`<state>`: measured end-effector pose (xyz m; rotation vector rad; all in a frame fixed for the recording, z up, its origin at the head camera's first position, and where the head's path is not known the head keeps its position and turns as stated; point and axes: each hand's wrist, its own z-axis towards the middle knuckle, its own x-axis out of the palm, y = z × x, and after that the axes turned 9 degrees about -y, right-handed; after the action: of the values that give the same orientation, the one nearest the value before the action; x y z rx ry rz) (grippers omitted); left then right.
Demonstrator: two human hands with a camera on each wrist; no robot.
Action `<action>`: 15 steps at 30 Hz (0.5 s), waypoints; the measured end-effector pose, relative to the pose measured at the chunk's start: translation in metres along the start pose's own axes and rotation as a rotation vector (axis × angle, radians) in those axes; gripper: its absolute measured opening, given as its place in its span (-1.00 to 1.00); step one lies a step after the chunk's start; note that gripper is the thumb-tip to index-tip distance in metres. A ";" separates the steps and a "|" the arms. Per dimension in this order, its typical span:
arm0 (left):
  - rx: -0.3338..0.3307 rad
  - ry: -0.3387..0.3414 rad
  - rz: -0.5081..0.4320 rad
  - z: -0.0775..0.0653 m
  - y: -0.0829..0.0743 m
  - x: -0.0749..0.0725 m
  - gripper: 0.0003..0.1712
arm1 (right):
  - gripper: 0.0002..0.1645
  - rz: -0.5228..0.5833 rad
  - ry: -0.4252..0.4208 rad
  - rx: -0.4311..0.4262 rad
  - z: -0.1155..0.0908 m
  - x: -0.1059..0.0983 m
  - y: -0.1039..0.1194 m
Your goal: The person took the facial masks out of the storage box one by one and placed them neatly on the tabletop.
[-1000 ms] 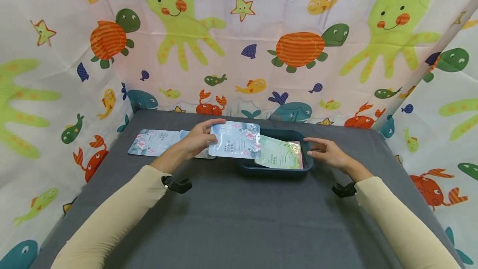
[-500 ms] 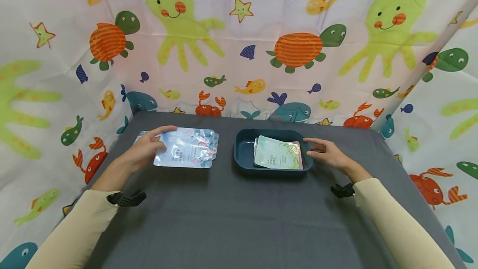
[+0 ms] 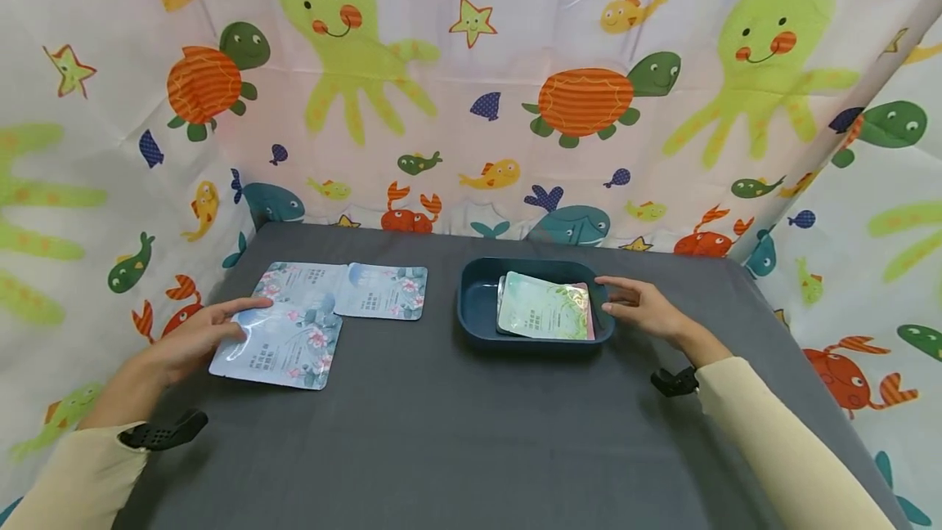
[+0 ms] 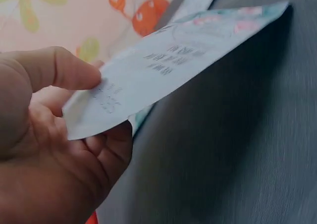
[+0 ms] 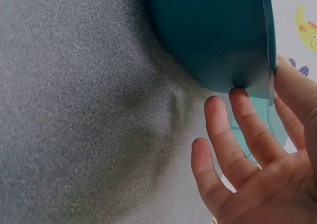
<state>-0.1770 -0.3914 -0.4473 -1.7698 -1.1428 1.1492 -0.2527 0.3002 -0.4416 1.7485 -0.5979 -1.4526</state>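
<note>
My left hand [image 3: 199,338] pinches a pale blue floral face mask packet [image 3: 287,350] by its left edge, thumb on top and fingers beneath. In the left wrist view the packet [image 4: 163,65] is tilted, with a shadow on the cloth below. It overlaps a matching packet [image 3: 294,275] behind it; another blue one [image 3: 381,293] lies to the right of that. My right hand [image 3: 651,313] holds the right end of a dark blue plastic bin [image 3: 478,325]. In the right wrist view the thumb is at the bin's rim and a fingertip [image 5: 240,95] meets the outer wall.
Inside the bin lies a green packet [image 3: 543,305] over others, with a pink edge showing. Grey cloth [image 3: 456,432] covers the table. A curtain [image 3: 412,23] printed with sea animals rises behind and at both sides.
My left hand has carried the blue packet from beside the bin leftward and then toward the near left, in front of the other blue packets. My right hand has stayed at the bin.
</note>
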 end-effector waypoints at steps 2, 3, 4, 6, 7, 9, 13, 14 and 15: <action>-0.003 -0.010 0.040 -0.001 0.006 -0.008 -0.37 | -0.28 -0.004 -0.004 -0.006 0.000 -0.003 0.002; -0.005 -0.014 0.063 -0.001 0.009 -0.011 -0.37 | -0.28 -0.008 -0.002 -0.005 0.001 -0.004 0.003; -0.002 -0.019 0.093 -0.002 0.013 -0.014 -0.35 | -0.27 -0.011 0.004 -0.001 0.001 -0.005 0.003; 0.007 -0.032 0.140 -0.004 0.018 -0.019 -0.34 | -0.26 -0.014 0.006 0.006 0.001 -0.005 0.003; 0.011 -0.039 0.161 -0.005 0.020 -0.020 -0.33 | -0.27 -0.014 0.006 0.009 0.001 -0.005 0.003; 0.011 -0.047 0.190 -0.006 0.021 -0.023 -0.28 | -0.27 -0.018 0.001 0.009 0.002 -0.005 0.002; -0.006 -0.036 0.236 -0.007 0.017 -0.023 -0.18 | -0.30 -0.016 0.001 0.005 0.002 -0.006 0.003; -0.005 -0.031 0.250 -0.007 0.015 -0.022 -0.18 | -0.31 -0.015 0.003 0.005 0.003 -0.006 0.004; 0.001 -0.025 0.266 -0.007 0.013 -0.021 -0.18 | -0.31 -0.014 0.005 0.005 0.003 -0.007 0.004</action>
<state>-0.1707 -0.4166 -0.4503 -1.9542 -0.9392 1.3293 -0.2564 0.3019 -0.4343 1.7629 -0.5886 -1.4568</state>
